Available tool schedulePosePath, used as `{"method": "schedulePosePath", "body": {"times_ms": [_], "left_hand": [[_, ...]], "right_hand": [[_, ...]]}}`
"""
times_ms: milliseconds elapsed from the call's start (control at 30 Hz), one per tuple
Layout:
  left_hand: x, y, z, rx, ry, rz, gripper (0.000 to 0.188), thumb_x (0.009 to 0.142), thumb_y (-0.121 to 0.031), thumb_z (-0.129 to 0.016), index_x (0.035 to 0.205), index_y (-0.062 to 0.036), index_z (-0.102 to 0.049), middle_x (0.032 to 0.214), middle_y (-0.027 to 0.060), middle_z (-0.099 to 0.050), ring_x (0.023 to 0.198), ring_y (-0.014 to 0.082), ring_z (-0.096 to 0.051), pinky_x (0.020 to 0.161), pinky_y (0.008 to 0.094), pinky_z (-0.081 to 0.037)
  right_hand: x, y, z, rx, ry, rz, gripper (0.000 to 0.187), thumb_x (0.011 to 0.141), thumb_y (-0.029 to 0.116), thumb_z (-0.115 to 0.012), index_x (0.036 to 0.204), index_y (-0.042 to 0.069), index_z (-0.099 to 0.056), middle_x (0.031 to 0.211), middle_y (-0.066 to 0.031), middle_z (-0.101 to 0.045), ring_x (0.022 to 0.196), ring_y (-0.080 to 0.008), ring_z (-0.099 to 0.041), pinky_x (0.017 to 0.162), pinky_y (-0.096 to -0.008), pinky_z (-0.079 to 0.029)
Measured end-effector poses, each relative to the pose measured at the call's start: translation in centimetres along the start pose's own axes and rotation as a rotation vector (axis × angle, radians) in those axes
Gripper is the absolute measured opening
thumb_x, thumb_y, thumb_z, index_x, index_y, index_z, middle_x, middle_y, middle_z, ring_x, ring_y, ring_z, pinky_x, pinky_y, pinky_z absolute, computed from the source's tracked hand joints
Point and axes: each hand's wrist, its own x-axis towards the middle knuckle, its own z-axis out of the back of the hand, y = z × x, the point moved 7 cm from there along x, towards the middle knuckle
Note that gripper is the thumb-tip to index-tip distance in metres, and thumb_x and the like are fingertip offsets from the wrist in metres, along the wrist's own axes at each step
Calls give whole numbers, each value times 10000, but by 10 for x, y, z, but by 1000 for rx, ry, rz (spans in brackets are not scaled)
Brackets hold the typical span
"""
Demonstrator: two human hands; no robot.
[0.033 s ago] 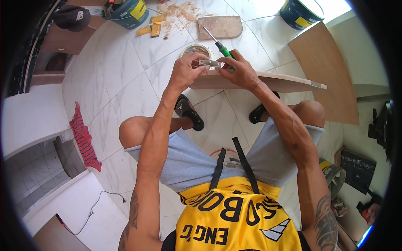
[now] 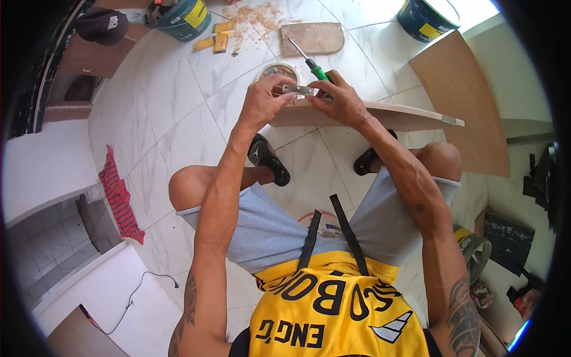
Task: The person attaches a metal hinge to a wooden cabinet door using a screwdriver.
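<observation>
Between my two hands is a small silver metal hinge (image 2: 298,90), held up at the near end of a wooden board. My left hand (image 2: 265,103) pinches its left end. My right hand (image 2: 344,102) grips the right end with thumb and fingertips, and also keeps a screwdriver (image 2: 318,72) with a green handle in its fingers, the shaft pointing up and left. The wooden board (image 2: 398,117) stands on edge below my hands. A second metal hinge (image 2: 449,120) sits at the board's right end. Just beyond my left hand, a round tub (image 2: 277,68) of small items is partly hidden.
A flat wood offcut (image 2: 313,39) lies ahead amid sawdust (image 2: 257,19). Yellow pieces (image 2: 220,40) lie near a dark bucket (image 2: 185,19); another bucket (image 2: 428,18) stands far right. A large wood panel (image 2: 467,101) leans at right. A red striped cloth (image 2: 121,193) lies at left.
</observation>
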Motion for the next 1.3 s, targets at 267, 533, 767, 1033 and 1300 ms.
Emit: {"method": "schedulePosePath", "body": {"times_ms": [267, 533, 767, 1033, 1300], "left_hand": [[-2, -5, 3, 95, 21, -39, 259, 857, -110, -780, 1105, -70, -720, 923, 40, -741, 806, 110, -697, 702, 255, -533], [-1, -12, 1, 267, 8, -75, 257, 857, -135, -777, 1098, -79, -707, 873, 67, -720, 793, 149, -722, 696, 281, -546], [1, -5, 0, 281, 33, -63, 251, 854, -107, -766, 1096, -80, -707, 910, 75, -715, 813, 169, -721, 727, 290, -560], [2, -21, 0, 310, 36, -206, 218, 809, -30, -764, 1022, -28, -714, 1001, 93, -690, 881, 195, -702, 780, 311, -582], [-1, -21, -1, 301, 58, -191, 201, 820, -39, -748, 1015, -22, -700, 974, 89, -709, 845, 207, -706, 792, 309, -574]], "right_hand": [[1, 5, 0, -4, 1, 1, 278, 890, 187, -759, 1144, 98, -687, 1033, -98, -554, 806, -183, -711, 746, -334, -593], [1, 5, 2, -6, -17, -5, 295, 885, 198, -768, 1153, 106, -682, 1044, -100, -554, 787, -182, -712, 740, -340, -597], [1, 5, 1, -25, -10, 1, 298, 875, 209, -781, 1128, 89, -681, 1045, -108, -558, 802, -192, -714, 749, -339, -599], [0, 3, 1, -42, -11, 9, 291, 868, 224, -787, 1104, 88, -681, 1036, -105, -568, 816, -207, -718, 759, -348, -593], [2, 7, 1, -33, 7, 31, 294, 875, 230, -777, 1120, 97, -686, 1021, -104, -567, 819, -223, -711, 763, -352, -588]]}}
